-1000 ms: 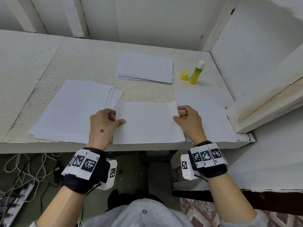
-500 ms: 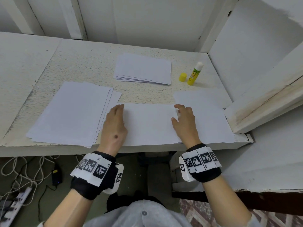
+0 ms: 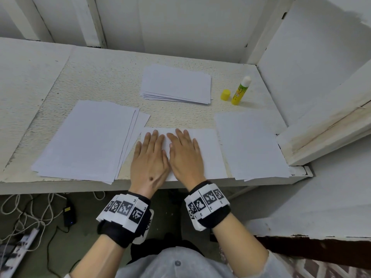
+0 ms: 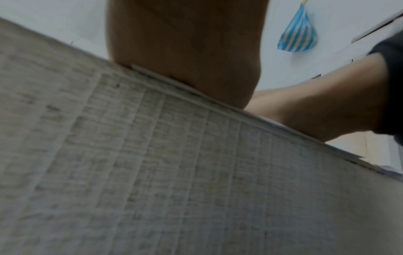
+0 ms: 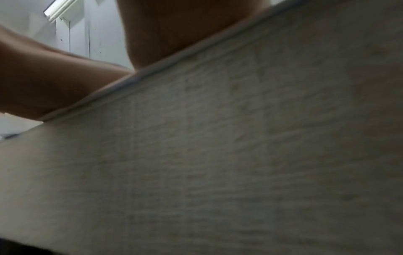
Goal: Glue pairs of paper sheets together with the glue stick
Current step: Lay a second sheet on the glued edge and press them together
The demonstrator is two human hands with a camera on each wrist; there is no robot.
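Note:
A white paper sheet (image 3: 208, 151) lies at the desk's front edge, in the middle. Both hands press flat on it, side by side: my left hand (image 3: 150, 155) on its left part, my right hand (image 3: 184, 155) just beside it, fingers straight. The glue stick (image 3: 240, 91) stands upright and uncapped at the back right, with its yellow cap (image 3: 225, 94) next to it. Both wrist views are dark: the left wrist view shows my left palm (image 4: 185, 48) on the paper edge, and the right wrist view shows my right palm (image 5: 181, 25) on the paper edge.
A spread stack of sheets (image 3: 86, 139) lies at the left, a neat stack (image 3: 176, 85) at the back middle, and more sheets (image 3: 253, 145) at the right. A white wall and wooden ledge (image 3: 321, 125) border the desk (image 3: 104, 77) on the right. Cables lie on the floor below.
The hands let go of the sheet's side edges, laid it flat, and slid inward until they now press side by side on its left half.

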